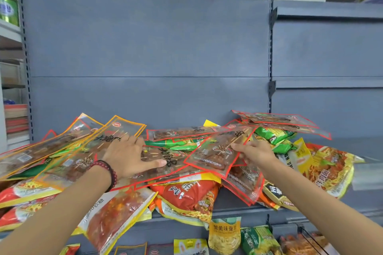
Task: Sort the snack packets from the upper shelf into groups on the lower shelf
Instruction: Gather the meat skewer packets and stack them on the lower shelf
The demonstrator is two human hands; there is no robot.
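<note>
In the head view, the left hand (128, 155) lies flat with fingers spread on the pile of snack packets (186, 194) on the upper shelf (369, 149), while the right hand (257, 154) pinches the edge of a red-edged packet (215, 151) raised off that pile. To do this well, keep the flat hand pinning its neighbours and draw the pinched one clear. The grouped packets (224, 234) underneath are barely in view, so its matching group is probably only found by looking down.
</note>
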